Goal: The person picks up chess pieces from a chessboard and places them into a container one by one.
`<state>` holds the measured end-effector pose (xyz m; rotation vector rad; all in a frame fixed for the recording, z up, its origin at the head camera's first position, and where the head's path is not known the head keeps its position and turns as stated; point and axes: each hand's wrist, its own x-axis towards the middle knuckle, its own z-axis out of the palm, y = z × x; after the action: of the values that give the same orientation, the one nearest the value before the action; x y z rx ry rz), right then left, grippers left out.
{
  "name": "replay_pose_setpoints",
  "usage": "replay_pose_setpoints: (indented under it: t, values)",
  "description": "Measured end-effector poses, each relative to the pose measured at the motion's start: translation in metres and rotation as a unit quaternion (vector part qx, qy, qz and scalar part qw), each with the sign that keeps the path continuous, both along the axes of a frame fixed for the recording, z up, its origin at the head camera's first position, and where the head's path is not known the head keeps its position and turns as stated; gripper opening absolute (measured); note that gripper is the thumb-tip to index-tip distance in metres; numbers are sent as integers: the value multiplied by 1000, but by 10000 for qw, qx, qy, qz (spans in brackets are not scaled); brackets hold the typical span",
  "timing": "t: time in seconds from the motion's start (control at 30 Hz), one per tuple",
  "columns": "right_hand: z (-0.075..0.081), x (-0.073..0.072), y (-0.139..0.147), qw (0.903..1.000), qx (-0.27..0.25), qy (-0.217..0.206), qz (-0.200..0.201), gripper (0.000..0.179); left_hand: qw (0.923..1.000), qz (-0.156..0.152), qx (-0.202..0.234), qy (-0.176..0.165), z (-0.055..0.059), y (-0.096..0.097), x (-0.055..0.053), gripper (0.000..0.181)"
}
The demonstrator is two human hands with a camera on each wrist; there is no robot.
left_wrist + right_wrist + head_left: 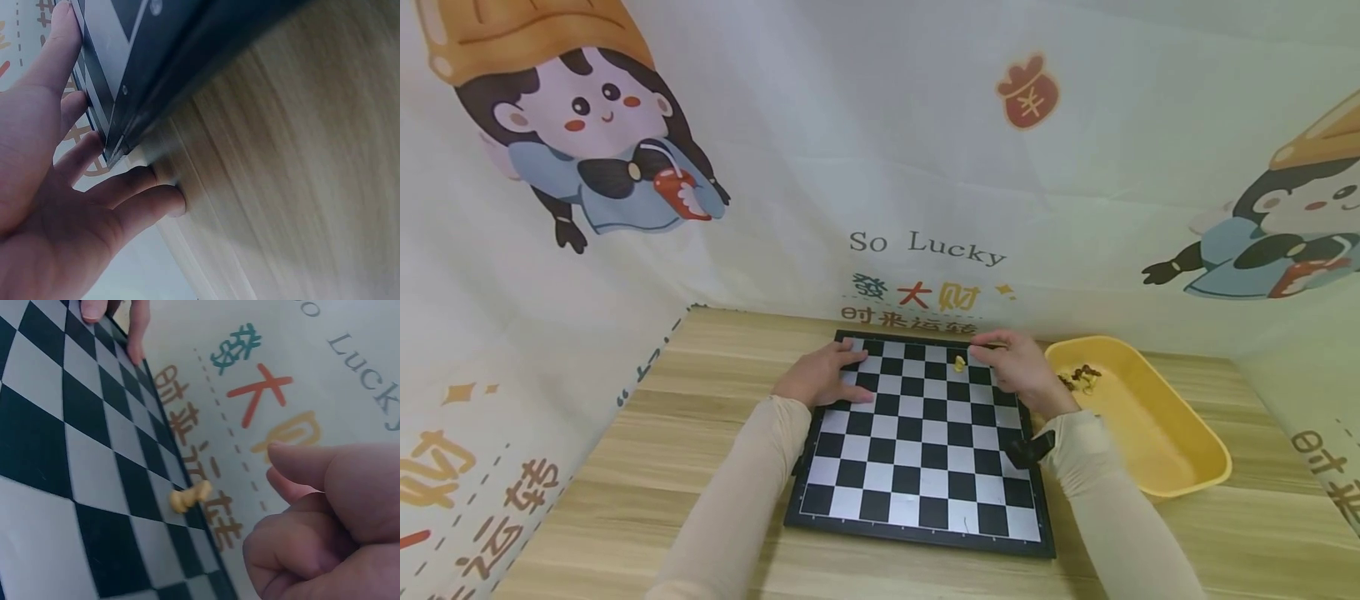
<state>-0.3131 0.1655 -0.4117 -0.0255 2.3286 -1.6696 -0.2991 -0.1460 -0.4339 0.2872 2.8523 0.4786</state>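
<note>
A black-and-white chessboard [910, 433] lies on the wooden table. One small gold chess piece [959, 364] stands on it near the far edge; the right wrist view also shows this piece [190, 497]. My left hand [822, 373] rests on the board's far left corner with fingers spread, some below its edge in the left wrist view. Over the far right corner hovers my right hand [1017, 367], beside the gold piece and apart from it. Its fingers [275, 556] are bent and its thumb lies close to the index finger. Whether something small sits between them is hidden.
A yellow plastic tray [1180, 433] stands to the right of the board. Several gold and dark small pieces [1081, 379] lie in its far left corner. A printed cloth [805, 167] hangs behind the table [647, 442] and along its sides.
</note>
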Motion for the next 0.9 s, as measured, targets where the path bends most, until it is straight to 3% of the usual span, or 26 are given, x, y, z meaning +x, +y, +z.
replay_pose_setpoints:
  t: [0.23,0.4,0.53,0.7,0.9]
  values:
    - [-19,-5,-15,9992,-105,-107,-367,40,10000,3,18,7,0,1,0,86]
    - [-27,-5,-21,9983,209,29,-537,41,10000,39,13,-41,2,0,1,86]
    - [-34,-5,-24,9961,476,-102,-731,43,10000,16,36,-41,1,1,1,86]
    - [-42,-5,-24,9951,245,-349,-890,44,10000,-21,44,-67,0,2,0,86]
    - [-48,-6,-24,9948,287,-136,-964,42,10000,-21,-16,-12,1,1,0,86]
